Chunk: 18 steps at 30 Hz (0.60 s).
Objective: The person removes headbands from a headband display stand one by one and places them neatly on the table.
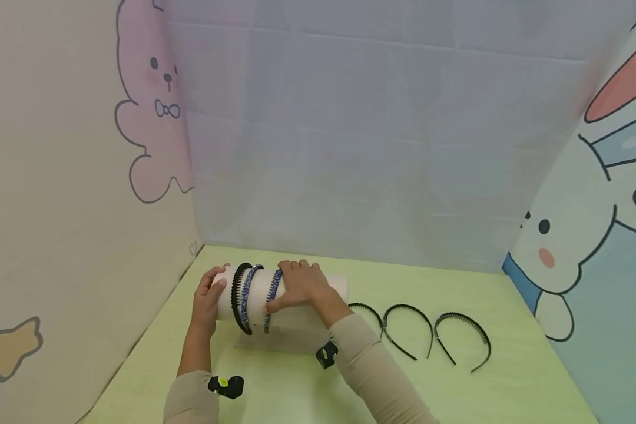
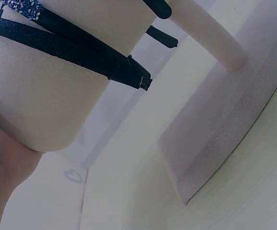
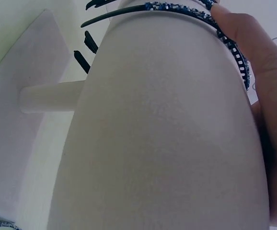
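A pale padded roll lies sideways on a post above a flat base. Its left end is gripped by my left hand, thumb in front and fingers at the back. Around the roll sit a black toothed headband and, touching or close beside it, a blue glittery headband. A second blue glittery headband arches over the roll further right. My right hand holds this one, thumb at the front and fingers over the top. In the right wrist view a finger presses its sparkly band.
On the green tabletop, right of the stand, dark headbands lie in a row: one partly behind my right arm, a middle one, and a toothed one furthest right. Walls printed with cartoon animals enclose the table.
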Available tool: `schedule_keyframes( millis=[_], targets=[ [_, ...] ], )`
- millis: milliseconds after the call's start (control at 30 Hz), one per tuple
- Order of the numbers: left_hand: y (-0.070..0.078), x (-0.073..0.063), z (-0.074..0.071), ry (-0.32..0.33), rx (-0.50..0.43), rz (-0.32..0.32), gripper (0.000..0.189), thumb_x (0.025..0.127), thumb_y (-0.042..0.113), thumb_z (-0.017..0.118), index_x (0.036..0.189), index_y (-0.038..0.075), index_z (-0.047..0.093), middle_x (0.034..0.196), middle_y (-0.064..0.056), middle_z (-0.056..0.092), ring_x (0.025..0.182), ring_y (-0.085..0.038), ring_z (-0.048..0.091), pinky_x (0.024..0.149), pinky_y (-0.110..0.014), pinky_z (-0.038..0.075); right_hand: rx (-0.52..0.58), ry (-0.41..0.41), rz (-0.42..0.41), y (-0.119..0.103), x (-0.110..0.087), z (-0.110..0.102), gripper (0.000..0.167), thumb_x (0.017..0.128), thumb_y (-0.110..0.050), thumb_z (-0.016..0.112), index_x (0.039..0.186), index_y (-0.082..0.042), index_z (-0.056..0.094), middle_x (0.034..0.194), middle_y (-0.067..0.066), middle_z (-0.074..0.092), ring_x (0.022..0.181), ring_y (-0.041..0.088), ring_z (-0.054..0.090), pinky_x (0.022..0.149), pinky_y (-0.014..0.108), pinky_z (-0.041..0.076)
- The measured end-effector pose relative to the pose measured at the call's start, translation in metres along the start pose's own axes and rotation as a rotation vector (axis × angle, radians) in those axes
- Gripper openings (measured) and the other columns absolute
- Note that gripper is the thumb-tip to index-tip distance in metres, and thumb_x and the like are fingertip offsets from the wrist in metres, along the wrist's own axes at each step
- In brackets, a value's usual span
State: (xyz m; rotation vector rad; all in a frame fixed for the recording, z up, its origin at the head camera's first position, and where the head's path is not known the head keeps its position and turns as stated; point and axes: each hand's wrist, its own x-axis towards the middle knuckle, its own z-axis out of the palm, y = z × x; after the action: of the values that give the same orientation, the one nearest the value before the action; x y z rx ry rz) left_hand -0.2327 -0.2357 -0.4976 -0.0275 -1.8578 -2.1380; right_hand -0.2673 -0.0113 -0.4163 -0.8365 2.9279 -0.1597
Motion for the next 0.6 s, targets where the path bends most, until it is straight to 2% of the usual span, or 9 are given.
schedule_keyframes(
  millis=[333, 600],
  targets=[
    [-0.003, 0.001, 0.002, 0.001, -0.012, 0.017, 0.030, 0.098, 0.014, 0.048, 0.122, -0.001, 0.041, 0.139, -0.013, 0.042, 0.116, -0.011, 0.046, 0.083, -0.024, 0.041, 0.019, 0.042, -0.001, 0.010, -0.008, 0.003, 0.107, 0.058, -0.080, 0.061, 0.139, -0.013, 0.038, 0.127, 0.001, 0.051, 0.107, 0.022, 0.049, 0.085, 0.041, 0.039],
    [-0.005, 0.003, 0.001, 0.002, -0.012, 0.030, 0.029, 0.097, 0.012, 0.049, 0.122, -0.001, 0.042, 0.132, -0.001, 0.049, 0.115, -0.009, 0.045, 0.082, -0.023, 0.041, 0.045, 0.046, 0.005, 0.021, -0.021, -0.002, 0.107, 0.059, -0.077, 0.064, 0.142, -0.015, 0.036, 0.133, 0.001, 0.048, 0.112, 0.024, 0.047, 0.087, 0.045, 0.036]
  ],
)
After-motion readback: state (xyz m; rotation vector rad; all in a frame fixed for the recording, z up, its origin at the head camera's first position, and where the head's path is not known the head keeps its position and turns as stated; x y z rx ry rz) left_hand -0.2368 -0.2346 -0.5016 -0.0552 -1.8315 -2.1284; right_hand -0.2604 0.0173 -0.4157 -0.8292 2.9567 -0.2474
